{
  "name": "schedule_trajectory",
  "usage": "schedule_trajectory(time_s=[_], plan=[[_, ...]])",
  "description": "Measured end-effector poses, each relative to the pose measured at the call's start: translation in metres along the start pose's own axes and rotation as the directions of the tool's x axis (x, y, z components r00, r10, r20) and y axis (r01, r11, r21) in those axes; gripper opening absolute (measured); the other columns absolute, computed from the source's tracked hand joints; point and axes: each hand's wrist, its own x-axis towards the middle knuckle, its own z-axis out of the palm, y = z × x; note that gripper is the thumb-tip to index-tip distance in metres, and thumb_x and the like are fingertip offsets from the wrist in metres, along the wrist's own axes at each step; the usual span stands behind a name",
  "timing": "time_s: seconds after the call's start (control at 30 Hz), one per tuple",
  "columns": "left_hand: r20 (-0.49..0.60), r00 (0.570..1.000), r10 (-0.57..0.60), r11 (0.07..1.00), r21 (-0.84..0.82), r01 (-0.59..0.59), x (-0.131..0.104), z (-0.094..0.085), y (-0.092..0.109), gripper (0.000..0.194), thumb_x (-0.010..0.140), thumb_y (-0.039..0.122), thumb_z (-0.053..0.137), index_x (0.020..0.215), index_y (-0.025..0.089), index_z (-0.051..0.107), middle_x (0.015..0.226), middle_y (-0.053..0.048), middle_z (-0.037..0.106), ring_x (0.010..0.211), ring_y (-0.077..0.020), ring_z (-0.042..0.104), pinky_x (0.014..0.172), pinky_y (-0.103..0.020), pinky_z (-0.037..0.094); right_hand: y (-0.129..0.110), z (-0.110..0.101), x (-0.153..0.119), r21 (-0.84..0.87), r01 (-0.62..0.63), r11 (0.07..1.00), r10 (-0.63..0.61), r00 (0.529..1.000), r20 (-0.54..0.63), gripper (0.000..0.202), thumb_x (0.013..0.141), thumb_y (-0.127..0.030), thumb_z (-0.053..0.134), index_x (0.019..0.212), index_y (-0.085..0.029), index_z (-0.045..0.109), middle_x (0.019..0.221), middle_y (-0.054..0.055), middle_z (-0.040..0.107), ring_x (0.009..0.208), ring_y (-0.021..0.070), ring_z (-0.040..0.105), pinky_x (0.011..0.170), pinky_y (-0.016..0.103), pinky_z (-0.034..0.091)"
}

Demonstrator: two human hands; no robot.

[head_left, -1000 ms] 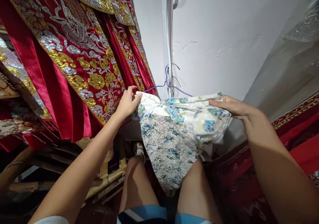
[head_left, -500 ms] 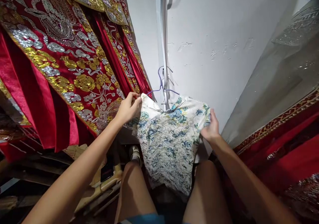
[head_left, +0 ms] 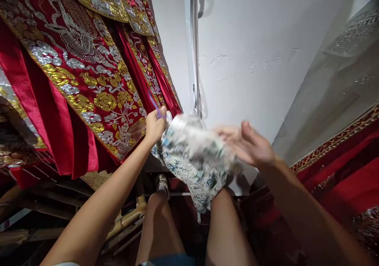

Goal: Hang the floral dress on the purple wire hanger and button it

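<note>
A purple wire hanger (head_left: pixel 154 103) is gripped in my left hand (head_left: pixel 156 127), fingers closed round it, in front of the red embroidered cloth. From it hangs a short white blouse (head_left: pixel 192 175) with a blue-green flower pattern, folded over and blurred at its upper part. To the right of the blouse, my right hand (head_left: pixel 250 144) is held up with fingers stretched apart; its fingertips are close to the cloth, and I cannot tell whether they touch. The lower end of the blouse hangs down between my knees.
Red costumes (head_left: pixel 105 80) with gold and silver sequins hang at the left. A white wall (head_left: pixel 242 88) with a vertical metal rail (head_left: pixel 194 45) stands ahead. Plastic-covered red cloth (head_left: pixel 334 171) is on the right. A bamboo frame (head_left: pixel 130 218) stands low at the left.
The hanger has come off the rail and tilted left into my left hand. The blouse, spread out before, is now folded and swung; my right hand has let go of its sleeve.
</note>
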Motion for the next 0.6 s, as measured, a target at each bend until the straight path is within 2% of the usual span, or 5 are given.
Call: schedule_trajectory(time_s=[0.1, 0.2, 0.33, 0.47, 0.6], plan=[[-0.033, 0.992, -0.119, 0.971, -0.214, 0.109, -0.019, 0.003, -0.002, 0.06, 0.098, 0.061, 0.036, 0.054, 0.021, 0.044, 0.047, 0.002, 0.038, 0.046, -0.0117, 0.035, 0.049, -0.026, 0.025, 0.004, 0.011, -0.019, -0.13, -0.102, 0.986, 0.142, 0.923, 0.358, 0.058, 0.09, -0.07, 0.051, 0.109, -0.021, 0.075, 0.114, 0.011, 0.073, 0.113, 0.029, 0.066, 0.097, 0.042, 0.053], [0.099, 0.977, -0.191, 0.899, -0.382, 0.215, -0.033, 0.005, 0.013, 0.073, 0.1, 0.065, 0.016, 0.051, 0.019, 0.046, 0.045, 0.001, 0.038, 0.042, -0.0109, 0.036, 0.047, -0.024, 0.03, 0.025, 0.011, -0.019, -0.346, -0.099, 0.933, 0.154, 0.979, 0.133, 0.044, 0.092, -0.05, 0.061, 0.129, -0.027, 0.065, 0.137, 0.008, 0.063, 0.128, 0.0287, 0.057, 0.108, 0.044, 0.045], [0.554, 0.808, -0.201, 0.429, -0.692, 0.581, -0.041, 0.006, 0.052, 0.077, 0.102, 0.058, 0.009, 0.052, 0.016, 0.05, 0.044, 0.001, 0.037, 0.037, -0.0086, 0.032, 0.045, -0.022, 0.034, 0.057, 0.013, -0.011, -0.414, -0.138, 0.9, 0.121, 0.99, -0.068, 0.057, 0.089, -0.049, 0.066, 0.14, -0.026, 0.055, 0.148, 0.009, 0.053, 0.137, 0.0317, 0.048, 0.11, 0.045, 0.042], [0.709, 0.701, -0.076, 0.244, -0.669, 0.702, -0.051, 0.005, 0.079, 0.055, 0.102, 0.05, 0.037, 0.074, 0.013, 0.067, 0.07, -0.007, 0.065, 0.059, -0.0125, 0.061, 0.063, -0.025, 0.051, 0.069, 0.015, -0.023, -0.046, -0.323, 0.945, 0.32, 0.945, -0.06, 0.046, 0.087, -0.057, 0.065, 0.108, -0.017, 0.072, 0.104, 0.009, 0.076, 0.097, 0.0282, 0.071, 0.083, 0.034, 0.056], [0.775, 0.63, -0.044, 0.235, -0.605, 0.76, -0.071, -0.005, 0.055, 0.033, 0.09, 0.035, 0.061, 0.116, 0.016, 0.068, 0.12, -0.012, 0.071, 0.114, -0.0256, 0.066, 0.104, -0.039, 0.047, 0.062, -0.008, -0.045, 0.318, -0.313, 0.895, 0.408, 0.863, -0.299, 0.036, 0.074, -0.051, 0.08, 0.088, -0.019, 0.074, 0.08, 0.006, 0.077, 0.074, 0.0246, 0.074, 0.063, 0.029, 0.058]])
